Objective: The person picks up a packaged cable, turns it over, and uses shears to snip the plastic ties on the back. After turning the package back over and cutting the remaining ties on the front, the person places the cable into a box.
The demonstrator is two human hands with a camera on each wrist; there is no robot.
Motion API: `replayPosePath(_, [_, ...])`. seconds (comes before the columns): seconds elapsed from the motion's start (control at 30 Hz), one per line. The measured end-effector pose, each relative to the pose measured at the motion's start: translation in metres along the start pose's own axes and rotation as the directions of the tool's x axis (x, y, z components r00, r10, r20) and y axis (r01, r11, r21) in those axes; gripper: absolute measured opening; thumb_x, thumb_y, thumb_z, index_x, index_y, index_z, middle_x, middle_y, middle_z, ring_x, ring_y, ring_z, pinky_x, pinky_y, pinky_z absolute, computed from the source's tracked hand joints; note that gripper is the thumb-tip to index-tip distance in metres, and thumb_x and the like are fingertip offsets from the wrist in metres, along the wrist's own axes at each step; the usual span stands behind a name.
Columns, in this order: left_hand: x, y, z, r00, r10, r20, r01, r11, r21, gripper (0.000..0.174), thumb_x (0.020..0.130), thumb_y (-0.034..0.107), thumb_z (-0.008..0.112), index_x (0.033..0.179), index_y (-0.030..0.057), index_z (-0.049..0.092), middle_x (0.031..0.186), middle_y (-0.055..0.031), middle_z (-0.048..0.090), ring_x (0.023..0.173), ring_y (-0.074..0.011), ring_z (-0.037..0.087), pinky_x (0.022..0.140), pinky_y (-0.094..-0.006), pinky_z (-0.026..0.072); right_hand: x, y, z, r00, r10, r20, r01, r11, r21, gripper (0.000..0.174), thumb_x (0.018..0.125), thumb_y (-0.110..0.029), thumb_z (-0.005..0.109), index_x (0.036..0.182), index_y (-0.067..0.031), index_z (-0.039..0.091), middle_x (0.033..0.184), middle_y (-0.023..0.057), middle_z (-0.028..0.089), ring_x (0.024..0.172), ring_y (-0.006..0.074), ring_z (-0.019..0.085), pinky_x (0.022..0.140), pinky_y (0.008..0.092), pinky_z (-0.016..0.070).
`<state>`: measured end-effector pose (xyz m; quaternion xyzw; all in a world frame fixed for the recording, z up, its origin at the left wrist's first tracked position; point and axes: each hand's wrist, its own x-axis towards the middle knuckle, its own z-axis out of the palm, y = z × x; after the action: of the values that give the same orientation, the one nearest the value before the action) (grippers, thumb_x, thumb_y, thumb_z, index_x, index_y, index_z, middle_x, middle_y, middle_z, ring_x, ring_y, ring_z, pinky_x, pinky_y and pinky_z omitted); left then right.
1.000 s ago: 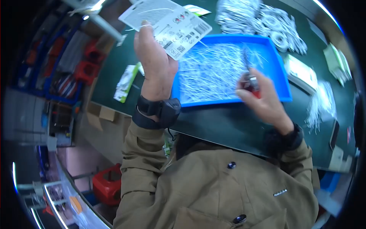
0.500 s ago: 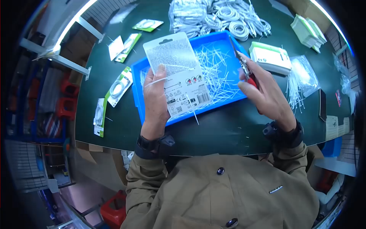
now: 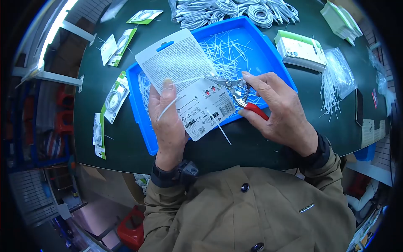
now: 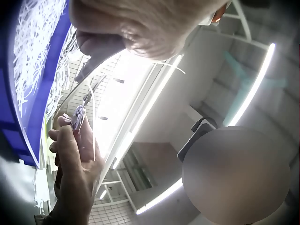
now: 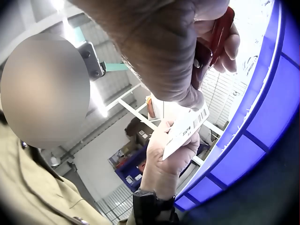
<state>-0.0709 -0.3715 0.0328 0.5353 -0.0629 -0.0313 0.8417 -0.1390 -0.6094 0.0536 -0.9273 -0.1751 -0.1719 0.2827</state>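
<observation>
My left hand [image 3: 170, 126] holds a white printed package card [image 3: 201, 101], with the thumb on its face. A white cable tie [image 3: 218, 127] hangs out from the card's lower part, and another cable tie [image 3: 187, 80] crosses its middle, near the thumb. In my right hand [image 3: 287, 115] I grip red-handled cutting pliers [image 3: 257, 111]. The tips of the pliers lie at the end of the upper tie in the head view. The right wrist view shows the red handle [image 5: 221, 37] inside the fingers, with the card [image 5: 187, 131] beyond.
Beneath the hands sits a blue tray [image 3: 268, 48] with many white tie strips [image 3: 226, 52]. Packaged cables [image 3: 115, 98] lie to its left. Behind it are coiled grey cables [image 3: 235, 12]. On the right are stacked cards [image 3: 300, 50] and a bag of ties [image 3: 338, 73].
The card has come down over the tray and turned its printed side up. My right hand has brought the pliers leftward from the tray's right side to the tie on the card.
</observation>
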Motion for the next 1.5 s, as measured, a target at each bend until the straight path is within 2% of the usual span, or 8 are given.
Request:
replayPosePath(0.43, [-0.002, -0.003, 0.008, 0.999, 0.041, -0.010, -0.041, 0.999, 0.017, 0.038, 0.111, 0.024, 0.051, 0.137, -0.0039, 0.049, 0.121, -0.0167, 0.067, 0.102, -0.0164, 0.071, 0.088, -0.0299, 0.0588, -0.003, -0.004, 0.003, 1.000, 0.012, 0.000, -0.012, 0.999, -0.030, 0.065, 0.082, -0.020, 0.088, 0.139, 0.0000, 0.063, 0.107, 0.0184, 0.064, 0.097, 0.0345, 0.065, 0.079, 0.0429, 0.0566])
replayPosePath(0.53, [0.001, -0.010, 0.000, 0.997, 0.071, 0.034, -0.073, 0.993, 0.088, 0.041, 0.112, 0.025, 0.050, 0.143, -0.0013, 0.049, 0.124, -0.0169, 0.069, 0.104, -0.0229, 0.075, 0.087, -0.0351, 0.0627, -0.003, -0.002, 0.005, 1.000, 0.009, -0.024, -0.010, 0.999, -0.042, 0.062, 0.083, -0.021, 0.086, 0.138, -0.0030, 0.063, 0.106, 0.0174, 0.064, 0.095, 0.0354, 0.066, 0.079, 0.0434, 0.0560])
replayPosePath(0.77, [0.002, -0.017, -0.001, 0.988, 0.135, 0.077, -0.143, 0.983, 0.117, 0.036, 0.110, 0.028, 0.057, 0.131, -0.0019, 0.056, 0.110, -0.0133, 0.074, 0.093, -0.0187, 0.076, 0.079, -0.0307, 0.0628, -0.004, 0.003, 0.020, 0.997, -0.049, -0.066, 0.049, 0.999, 0.001, 0.056, 0.084, -0.021, 0.085, 0.134, -0.0023, 0.067, 0.103, 0.0179, 0.067, 0.092, 0.0361, 0.067, 0.080, 0.0425, 0.0545])
replayPosePath(0.9, [0.007, -0.020, -0.010, 0.967, 0.253, 0.034, -0.246, 0.886, 0.393, 0.031, 0.111, 0.026, 0.057, 0.124, -0.0023, 0.060, 0.107, -0.0113, 0.072, 0.090, -0.0160, 0.072, 0.077, -0.0302, 0.0588, 0.004, 0.002, 0.028, 0.994, -0.049, -0.098, 0.054, 0.997, 0.049, 0.057, 0.085, -0.018, 0.085, 0.137, -0.0040, 0.068, 0.101, 0.0174, 0.067, 0.087, 0.0315, 0.066, 0.078, 0.0400, 0.0549])
replayPosePath(1.0, [0.006, -0.013, 0.005, 0.978, 0.206, -0.027, -0.188, 0.931, 0.312, 0.029, 0.111, 0.025, 0.056, 0.119, -0.0024, 0.062, 0.106, -0.0121, 0.071, 0.091, -0.0161, 0.072, 0.077, -0.0303, 0.0591, 0.006, 0.017, 0.020, 0.996, -0.014, -0.086, 0.017, 0.999, 0.030, 0.055, 0.085, -0.032, 0.085, 0.128, -0.0017, 0.070, 0.104, 0.0242, 0.070, 0.094, 0.0403, 0.070, 0.083, 0.0459, 0.0564])
replayPosePath(1.27, [0.004, -0.001, 0.012, 0.974, 0.098, -0.203, -0.056, 0.977, 0.204, 0.031, 0.110, 0.027, 0.057, 0.125, -0.0009, 0.058, 0.107, -0.0145, 0.071, 0.084, -0.0176, 0.076, 0.070, -0.0291, 0.0620, 0.013, 0.017, 0.036, 0.983, -0.047, -0.175, 0.051, 0.999, 0.018, 0.056, 0.084, -0.030, 0.087, 0.131, -0.0024, 0.070, 0.095, 0.0228, 0.069, 0.083, 0.0360, 0.068, 0.074, 0.0435, 0.0552])
replayPosePath(1.37, [0.004, -0.018, -0.004, 0.961, 0.272, -0.057, -0.227, 0.887, 0.402, 0.035, 0.111, 0.024, 0.056, 0.133, -0.0025, 0.056, 0.117, -0.0139, 0.069, 0.095, -0.0169, 0.073, 0.079, -0.0298, 0.0600, 0.012, 0.014, 0.033, 0.991, -0.021, -0.131, 0.033, 0.996, 0.088, 0.056, 0.084, -0.026, 0.086, 0.132, -0.0024, 0.069, 0.092, 0.0204, 0.067, 0.080, 0.0364, 0.066, 0.070, 0.0439, 0.0525])
replayPosePath(1.5, [0.013, -0.018, 0.002, 0.984, 0.169, -0.062, -0.164, 0.983, 0.080, 0.035, 0.112, 0.021, 0.054, 0.138, -0.0021, 0.054, 0.124, -0.0137, 0.068, 0.105, -0.0167, 0.070, 0.087, -0.0315, 0.0584, 0.013, 0.002, 0.024, 0.997, 0.077, -0.032, -0.073, 0.993, 0.093, 0.053, 0.086, -0.026, 0.083, 0.130, -0.0014, 0.066, 0.094, 0.0205, 0.066, 0.087, 0.0380, 0.066, 0.075, 0.0461, 0.0535])
